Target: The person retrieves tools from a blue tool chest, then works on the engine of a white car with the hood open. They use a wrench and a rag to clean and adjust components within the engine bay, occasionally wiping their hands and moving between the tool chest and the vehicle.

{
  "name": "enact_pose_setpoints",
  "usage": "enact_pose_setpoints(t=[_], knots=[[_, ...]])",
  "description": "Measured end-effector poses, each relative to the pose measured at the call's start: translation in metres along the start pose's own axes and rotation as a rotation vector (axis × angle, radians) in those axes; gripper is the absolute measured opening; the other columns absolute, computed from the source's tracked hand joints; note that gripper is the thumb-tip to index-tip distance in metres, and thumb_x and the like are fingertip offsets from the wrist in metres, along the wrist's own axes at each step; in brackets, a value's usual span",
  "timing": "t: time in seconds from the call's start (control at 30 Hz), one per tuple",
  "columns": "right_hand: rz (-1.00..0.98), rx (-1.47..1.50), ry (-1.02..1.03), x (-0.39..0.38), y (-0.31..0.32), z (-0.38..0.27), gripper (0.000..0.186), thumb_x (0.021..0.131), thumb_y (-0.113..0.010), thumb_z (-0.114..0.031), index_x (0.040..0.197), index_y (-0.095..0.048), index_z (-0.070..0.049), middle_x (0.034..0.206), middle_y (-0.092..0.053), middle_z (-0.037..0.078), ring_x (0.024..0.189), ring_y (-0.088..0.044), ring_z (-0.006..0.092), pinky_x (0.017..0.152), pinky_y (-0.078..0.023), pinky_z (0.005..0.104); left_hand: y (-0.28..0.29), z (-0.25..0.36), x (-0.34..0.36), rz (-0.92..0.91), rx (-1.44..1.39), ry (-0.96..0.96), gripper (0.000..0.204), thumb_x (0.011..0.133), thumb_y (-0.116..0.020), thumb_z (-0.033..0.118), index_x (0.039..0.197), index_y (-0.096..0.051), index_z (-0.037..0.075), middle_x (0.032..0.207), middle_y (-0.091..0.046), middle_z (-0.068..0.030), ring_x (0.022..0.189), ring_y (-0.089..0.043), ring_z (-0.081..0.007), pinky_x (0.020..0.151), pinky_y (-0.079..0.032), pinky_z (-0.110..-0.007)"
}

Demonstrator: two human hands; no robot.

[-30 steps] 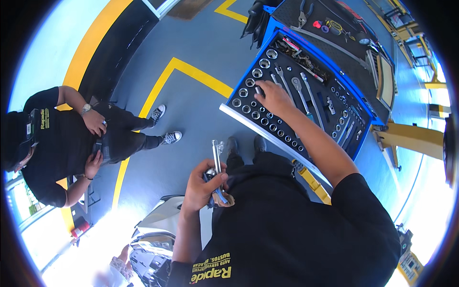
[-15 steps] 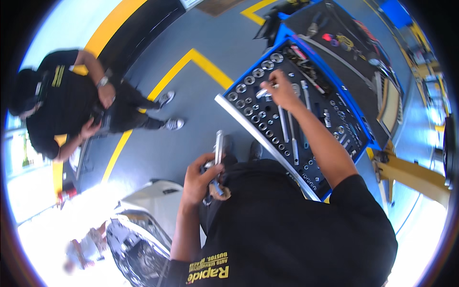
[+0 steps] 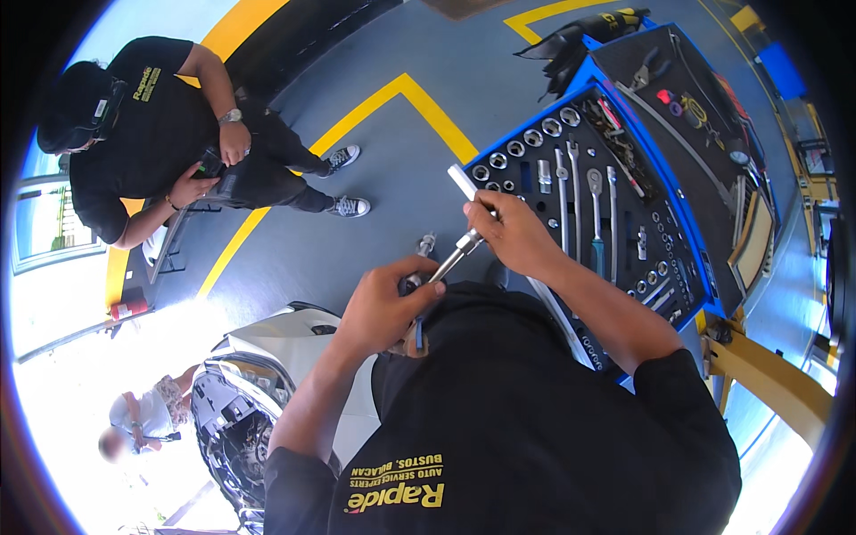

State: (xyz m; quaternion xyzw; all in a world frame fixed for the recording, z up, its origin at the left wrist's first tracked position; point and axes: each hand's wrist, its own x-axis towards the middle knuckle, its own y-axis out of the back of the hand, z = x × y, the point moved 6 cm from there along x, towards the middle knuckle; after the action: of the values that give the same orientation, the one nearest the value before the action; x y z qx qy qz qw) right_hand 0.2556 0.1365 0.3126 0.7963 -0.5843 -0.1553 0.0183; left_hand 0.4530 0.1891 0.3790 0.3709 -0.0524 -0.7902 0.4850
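Note:
My left hand grips a bundle of metal tools, including a chrome extension bar angled up to the right, with a tan scrap below. My right hand is closed on a chrome socket at the bar's upper end. Behind my hands, an open blue tool drawer holds sockets, ratchets and long bars in black foam.
A co-worker in black stands at left. Another person is by a white vehicle with its engine bay exposed. A mat-topped cart with pliers adjoins the drawer; a yellow steel arm extends at right.
My right hand has come down from the drawer to meet the bar in my left hand, which now tilts rightward. The co-worker appears higher in view.

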Motion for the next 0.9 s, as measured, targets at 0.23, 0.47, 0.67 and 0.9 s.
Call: enact_pose_setpoints(t=[0.23, 0.47, 0.67, 0.9], knots=[[-0.035, 0.076, 0.033, 0.099, -0.013, -0.034, 0.032, 0.108, -0.063, -0.031, 0.089, -0.061, -0.005, 0.067, -0.051, -0.005, 0.051, -0.04, 0.0049, 0.048, -0.032, 0.0251, 0.072, -0.022, 0.068, 0.062, -0.071, -0.146, 0.032, 0.094, -0.077, 0.024, 0.116, -0.074, 0.001, 0.079, -0.067, -0.0034, 0.074, -0.062, -0.0116, 0.07, -0.05, -0.032], [0.194, 0.94, 0.045, 0.211, 0.017, -0.086, 0.037, 0.108, -0.063, -0.039, 0.102, -0.069, -0.003, 0.083, -0.061, 0.001, 0.067, -0.048, 0.0065, 0.057, -0.038, 0.0242, 0.169, -0.055, 0.13, -0.053, -0.519, -0.183, 0.026, 0.097, -0.078, 0.018, 0.117, -0.074, 0.001, 0.085, -0.067, 0.0005, 0.075, -0.058, -0.0063, 0.068, -0.046, -0.025], [0.029, 1.011, -0.268, 0.236, -0.021, -0.068, 0.057, 0.111, -0.041, -0.061, 0.084, -0.053, -0.012, 0.079, -0.053, 0.003, 0.073, -0.051, 0.0156, 0.066, -0.044, 0.0297, 0.22, -0.04, 0.208, -0.243, -0.441, -0.207, 0.025, 0.097, -0.08, 0.019, 0.113, -0.075, 0.001, 0.081, -0.065, 0.0022, 0.074, -0.058, -0.0058, 0.067, -0.046, -0.024], [0.442, 1.265, -0.025, 0.285, 0.031, -0.065, 0.014, 0.105, -0.055, -0.017, 0.094, -0.059, -0.009, 0.102, -0.064, 0.008, 0.101, -0.064, 0.024, 0.101, -0.052, 0.0426, 0.22, 0.011, 0.317, -0.478, -0.301, -0.169, 0.027, 0.097, -0.079, 0.02, 0.115, -0.074, 0.001, 0.078, -0.062, 0.0027, 0.072, -0.057, -0.0056, 0.065, -0.046, -0.025]])
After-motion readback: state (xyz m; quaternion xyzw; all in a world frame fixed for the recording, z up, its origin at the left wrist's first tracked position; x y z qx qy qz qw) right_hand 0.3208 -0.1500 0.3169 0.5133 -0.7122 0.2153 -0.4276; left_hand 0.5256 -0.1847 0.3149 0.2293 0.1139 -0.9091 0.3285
